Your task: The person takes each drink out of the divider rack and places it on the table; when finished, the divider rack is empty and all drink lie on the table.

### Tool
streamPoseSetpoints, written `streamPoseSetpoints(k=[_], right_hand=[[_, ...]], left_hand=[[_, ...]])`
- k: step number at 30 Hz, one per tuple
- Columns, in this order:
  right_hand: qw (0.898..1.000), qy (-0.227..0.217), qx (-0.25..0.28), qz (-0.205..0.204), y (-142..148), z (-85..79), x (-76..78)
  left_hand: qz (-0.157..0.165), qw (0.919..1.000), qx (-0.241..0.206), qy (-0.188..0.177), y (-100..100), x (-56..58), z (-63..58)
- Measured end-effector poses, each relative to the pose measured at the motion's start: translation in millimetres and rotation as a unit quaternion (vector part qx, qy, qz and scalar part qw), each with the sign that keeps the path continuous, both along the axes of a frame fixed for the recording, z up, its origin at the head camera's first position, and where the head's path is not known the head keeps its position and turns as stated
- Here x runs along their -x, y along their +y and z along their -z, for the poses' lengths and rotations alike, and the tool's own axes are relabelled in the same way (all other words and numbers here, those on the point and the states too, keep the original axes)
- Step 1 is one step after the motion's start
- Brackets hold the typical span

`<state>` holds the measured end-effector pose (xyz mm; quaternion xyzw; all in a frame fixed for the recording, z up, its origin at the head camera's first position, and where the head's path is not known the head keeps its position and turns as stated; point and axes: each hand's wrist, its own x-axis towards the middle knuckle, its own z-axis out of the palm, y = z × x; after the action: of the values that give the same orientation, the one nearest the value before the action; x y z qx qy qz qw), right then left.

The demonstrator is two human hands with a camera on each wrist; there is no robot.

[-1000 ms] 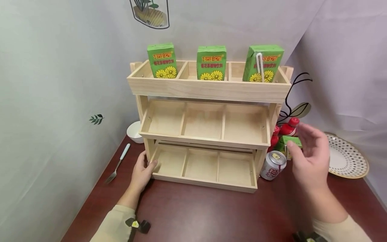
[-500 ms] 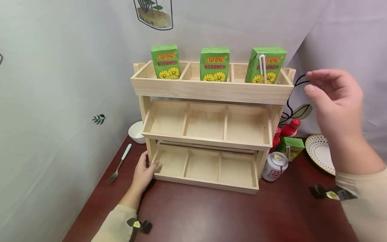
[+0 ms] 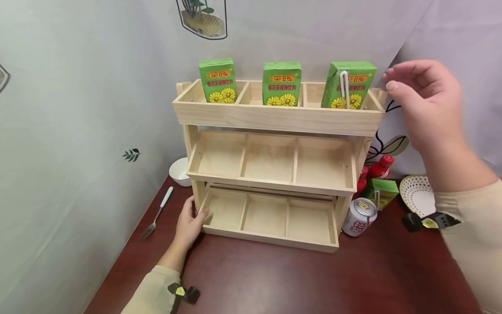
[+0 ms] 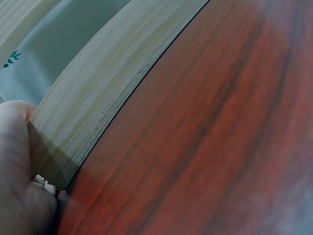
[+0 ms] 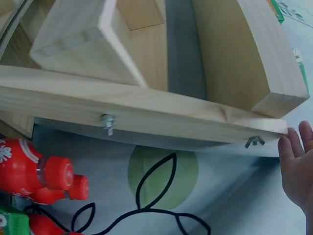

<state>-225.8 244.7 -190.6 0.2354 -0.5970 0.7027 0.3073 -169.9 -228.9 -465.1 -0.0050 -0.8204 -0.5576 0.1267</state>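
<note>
A three-tier wooden rack stands on the dark red table. My left hand grips its lower left corner, thumb over the bottom tray's side; in the left wrist view the hand is at the end of the pale board. Three green drink cartons stand in the top tray: a left one, a middle one and a right one with a white straw. Beside the right carton, my right hand is raised, fingers loosely bent, holding nothing. Whether its fingertips touch the rack's post I cannot tell.
Right of the rack stand a silver can, another green carton and red bottles. A dotted plate lies behind my right forearm. On the left are a white bowl and a fork.
My right hand has risen from near the can and red bottles to the height of the top tray, then shifted left towards the rack. My left hand has stayed at the lower corner.
</note>
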Motion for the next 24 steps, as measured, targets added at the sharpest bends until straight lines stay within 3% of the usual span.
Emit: streamPoseSetpoints(k=[2, 5, 11, 17, 24], right_hand=[[0.999, -0.019, -0.024, 0.008, -3, -6.8, 2.1], [0.992, -0.048, -0.105, 0.048, -7, -15.6, 5.0], [0.950, -0.126, -0.267, 0.102, -13, -28.3, 13.5], [0.940, -0.162, -0.296, 0.055, -9, -34.8, 24.2], [0.935, -0.172, -0.309, 0.034, -3, -35.1, 30.5]], left_hand=[[-0.001, 1.0000, -0.001, 0.000, 0, 0.6, 0.0], [0.001, 1.0000, 0.000, -0.002, 0, 1.5, -0.3], [0.002, 1.0000, -0.003, -0.002, -2, 3.8, 6.3], [-0.006, 0.9999, -0.010, -0.003, -10, 14.7, 32.2], [-0.009, 0.9999, -0.011, 0.009, -12, 16.8, 36.8]])
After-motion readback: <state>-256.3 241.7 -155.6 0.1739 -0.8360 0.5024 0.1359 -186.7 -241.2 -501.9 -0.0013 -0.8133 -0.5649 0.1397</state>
